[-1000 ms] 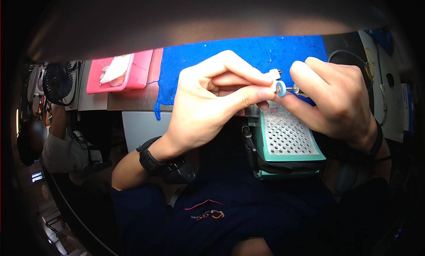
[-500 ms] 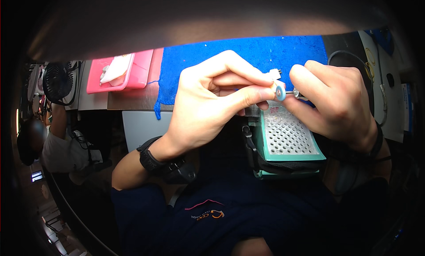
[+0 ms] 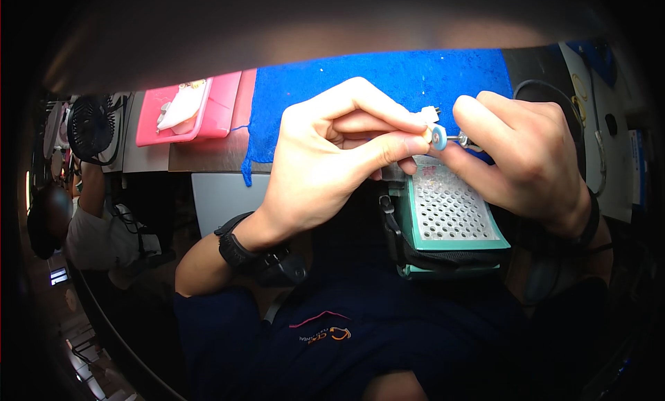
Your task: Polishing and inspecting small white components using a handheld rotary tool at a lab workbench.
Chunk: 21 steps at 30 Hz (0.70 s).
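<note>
My left hand (image 3: 312, 158) pinches a small cream-coloured piece (image 3: 427, 133) between thumb and index finger; fingertips cover most of it, and its exact kind is unclear. Against or very close to its right side stands a light blue polishing wheel (image 3: 439, 137) on a thin metal shank. That shank runs into a metal rotary handpiece (image 3: 463, 139), gripped in my closed right hand (image 3: 523, 151), which hides the handpiece's body. Just beyond the left fingertips is a white block with small dark pins (image 3: 429, 115). Both hands are above the near edge of a blue cloth (image 3: 443, 75).
Below the hands sits a green box with a perforated metal top (image 3: 454, 210). A pink tray (image 3: 225, 120) holding white items stands at left on the bench. Farther left are a black fan (image 3: 91, 129) and another person (image 3: 104, 238). A grey cable (image 3: 547, 82) curves at right.
Both hands have shifted very slightly upward together, and the wheel's face is turned a little differently. The grips look unchanged.
</note>
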Each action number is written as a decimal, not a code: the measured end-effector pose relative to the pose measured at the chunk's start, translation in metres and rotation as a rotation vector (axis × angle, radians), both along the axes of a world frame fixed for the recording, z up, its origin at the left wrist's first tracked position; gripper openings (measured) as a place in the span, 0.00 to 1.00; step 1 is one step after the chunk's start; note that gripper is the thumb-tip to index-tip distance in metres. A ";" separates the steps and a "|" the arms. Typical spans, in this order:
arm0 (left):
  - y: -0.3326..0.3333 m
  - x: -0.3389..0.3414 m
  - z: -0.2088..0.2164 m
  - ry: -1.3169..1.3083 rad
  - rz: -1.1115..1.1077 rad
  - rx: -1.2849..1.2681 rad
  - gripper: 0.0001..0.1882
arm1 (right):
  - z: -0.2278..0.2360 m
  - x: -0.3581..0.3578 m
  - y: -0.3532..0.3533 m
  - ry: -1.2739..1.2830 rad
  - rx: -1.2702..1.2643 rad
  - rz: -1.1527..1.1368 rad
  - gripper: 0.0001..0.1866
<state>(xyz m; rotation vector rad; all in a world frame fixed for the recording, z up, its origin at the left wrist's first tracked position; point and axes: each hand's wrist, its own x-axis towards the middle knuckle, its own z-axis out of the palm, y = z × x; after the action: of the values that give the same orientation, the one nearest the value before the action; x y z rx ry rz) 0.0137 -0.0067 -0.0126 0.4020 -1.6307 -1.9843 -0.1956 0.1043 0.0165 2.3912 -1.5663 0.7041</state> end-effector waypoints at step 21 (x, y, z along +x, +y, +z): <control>0.000 -0.001 0.000 0.027 -0.011 0.000 0.06 | 0.001 0.000 0.002 0.013 0.010 -0.026 0.13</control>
<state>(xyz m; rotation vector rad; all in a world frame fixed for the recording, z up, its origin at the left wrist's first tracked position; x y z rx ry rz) 0.0131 -0.0067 -0.0130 0.3653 -1.6189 -1.9897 -0.1954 0.1061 0.0178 2.3733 -1.5967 0.6762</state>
